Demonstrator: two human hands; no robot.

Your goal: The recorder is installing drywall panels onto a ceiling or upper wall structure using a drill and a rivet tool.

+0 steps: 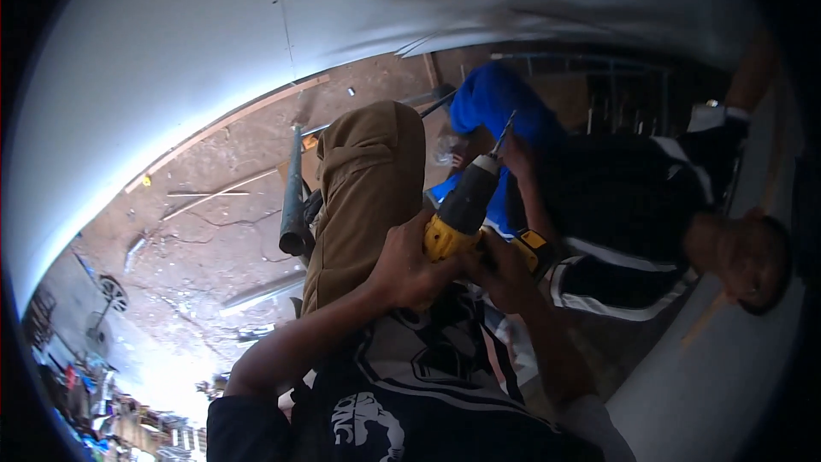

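Observation:
A yellow and black cordless drill [455,221] is held in front of my chest, its chuck tilted up and to the right. A twist bit [507,133] stands out of the chuck, its tip in front of a co-worker's blue trousers. My left hand [409,263] is closed around the yellow body from the left side. My right hand [506,275] is wrapped about the handle, close to the yellow and black battery [532,248]. Fingers of both hands meet under the drill body and partly hide the grip and trigger.
A co-worker [616,197] in a dark top with white stripes is close on my right, one arm raised to the wall. A large white panel [214,26] curves across the far side. Left of my knee stands a metal pipe [293,197]; wood strips [214,199] lie on the ground.

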